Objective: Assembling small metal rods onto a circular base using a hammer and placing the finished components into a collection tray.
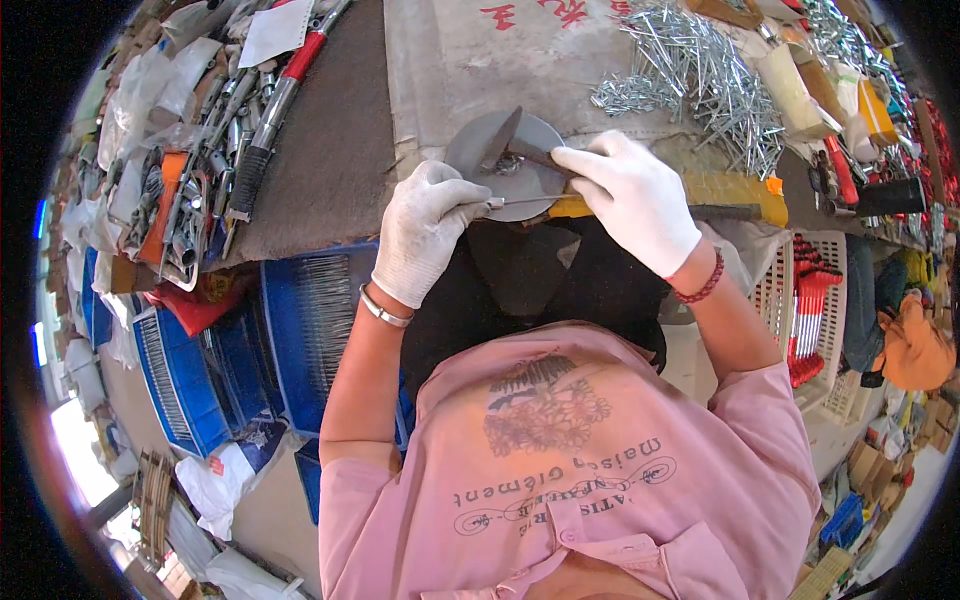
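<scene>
My left hand (425, 222), in a white knit glove, is closed in a pinch on the silver end of a thin metal rod (535, 199). The rod runs rightward across the near rim of a round grey disc (540, 135). My right hand (632, 195), in a white glove, has its fingers bent around the rod's other end, and its fingertips are beside a dark metal piece (505, 135) on the disc. That piece has angled arms over the disc's middle. What lies under my right fingers is hidden.
Shiny thin metal rods (700, 75) are heaped at the far right. Sockets and tools, with a red-and-black handled bar (280, 105), crowd the left. Yellow tape (735, 190) lines the table's near edge. Blue bins (290, 330) of rods stand lower left; a white crate (825, 260) holds red-handled tools.
</scene>
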`<action>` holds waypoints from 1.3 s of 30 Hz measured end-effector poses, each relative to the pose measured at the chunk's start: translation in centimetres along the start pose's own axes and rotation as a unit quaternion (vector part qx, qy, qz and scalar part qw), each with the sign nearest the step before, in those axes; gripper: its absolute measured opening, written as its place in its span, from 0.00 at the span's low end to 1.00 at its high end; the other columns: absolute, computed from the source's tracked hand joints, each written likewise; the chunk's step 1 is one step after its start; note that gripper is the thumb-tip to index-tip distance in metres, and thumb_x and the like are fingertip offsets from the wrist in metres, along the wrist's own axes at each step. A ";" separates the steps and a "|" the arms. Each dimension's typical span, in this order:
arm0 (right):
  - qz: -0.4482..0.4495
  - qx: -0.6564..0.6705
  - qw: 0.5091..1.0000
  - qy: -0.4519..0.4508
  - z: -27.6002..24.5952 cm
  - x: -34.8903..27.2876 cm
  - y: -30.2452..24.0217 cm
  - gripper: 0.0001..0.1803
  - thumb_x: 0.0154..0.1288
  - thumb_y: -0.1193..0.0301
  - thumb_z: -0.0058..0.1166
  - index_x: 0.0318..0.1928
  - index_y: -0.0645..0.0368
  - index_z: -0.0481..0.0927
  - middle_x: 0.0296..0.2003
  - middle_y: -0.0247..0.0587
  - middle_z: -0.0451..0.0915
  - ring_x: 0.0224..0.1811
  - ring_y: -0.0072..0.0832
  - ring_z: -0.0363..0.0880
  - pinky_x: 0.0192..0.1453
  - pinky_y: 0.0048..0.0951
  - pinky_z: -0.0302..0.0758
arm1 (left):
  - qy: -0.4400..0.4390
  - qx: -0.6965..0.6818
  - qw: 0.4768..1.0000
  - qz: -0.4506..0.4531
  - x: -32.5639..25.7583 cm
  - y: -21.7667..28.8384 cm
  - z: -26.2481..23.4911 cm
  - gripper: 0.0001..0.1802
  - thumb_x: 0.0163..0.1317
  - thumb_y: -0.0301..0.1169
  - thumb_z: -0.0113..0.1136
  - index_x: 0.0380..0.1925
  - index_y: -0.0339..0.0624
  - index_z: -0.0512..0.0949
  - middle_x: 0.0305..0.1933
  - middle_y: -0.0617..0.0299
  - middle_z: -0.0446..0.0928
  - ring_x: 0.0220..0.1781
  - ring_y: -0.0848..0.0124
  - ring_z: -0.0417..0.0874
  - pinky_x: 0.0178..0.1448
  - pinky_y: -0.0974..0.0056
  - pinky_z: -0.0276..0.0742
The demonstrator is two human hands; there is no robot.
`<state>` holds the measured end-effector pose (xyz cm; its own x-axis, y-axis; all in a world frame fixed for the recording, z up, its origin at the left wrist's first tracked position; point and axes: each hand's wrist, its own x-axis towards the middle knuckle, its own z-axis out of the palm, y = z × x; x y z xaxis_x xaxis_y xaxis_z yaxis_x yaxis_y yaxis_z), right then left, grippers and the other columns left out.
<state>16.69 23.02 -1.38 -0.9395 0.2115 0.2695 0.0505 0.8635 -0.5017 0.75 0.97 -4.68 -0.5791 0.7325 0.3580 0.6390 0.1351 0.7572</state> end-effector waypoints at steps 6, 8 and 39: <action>0.032 -0.074 0.995 -0.053 2.0 -1.5 -2.5 0.08 0.62 0.65 0.70 0.37 0.52 0.84 0.34 0.41 0.82 0.39 0.44 0.85 0.44 0.44 0.81 | 0.037 0.001 0.999 0.017 -0.8 -0.4 0.4 0.11 0.53 0.23 0.76 0.38 0.42 0.90 0.36 0.55 0.82 0.39 0.54 0.85 0.45 0.56 0.80; 0.064 0.021 0.995 -0.077 2.5 -2.3 -2.9 0.07 0.65 0.67 0.67 0.38 0.55 0.85 0.32 0.46 0.84 0.36 0.46 0.86 0.41 0.44 0.81 | 0.050 0.000 0.999 0.015 -1.3 0.0 0.9 0.13 0.54 0.23 0.76 0.40 0.42 0.90 0.36 0.55 0.83 0.39 0.54 0.85 0.45 0.56 0.80; 0.194 0.367 0.909 -0.048 4.4 -0.5 -2.4 0.18 0.80 0.78 0.47 0.65 0.65 0.80 0.33 0.34 0.80 0.22 0.12 0.68 0.28 0.16 0.66 | 0.425 -0.170 0.729 -0.509 -22.3 -19.5 -9.1 0.27 0.63 0.25 0.70 0.63 0.29 0.79 0.46 0.54 0.86 0.43 0.71 0.87 0.48 0.65 0.82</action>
<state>15.53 18.86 -3.95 -0.9263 0.3635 -0.0992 0.1769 0.1872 -0.9663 -3.36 -24.06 -22.50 -0.8626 -0.3287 -0.3844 -0.4198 0.0413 0.9067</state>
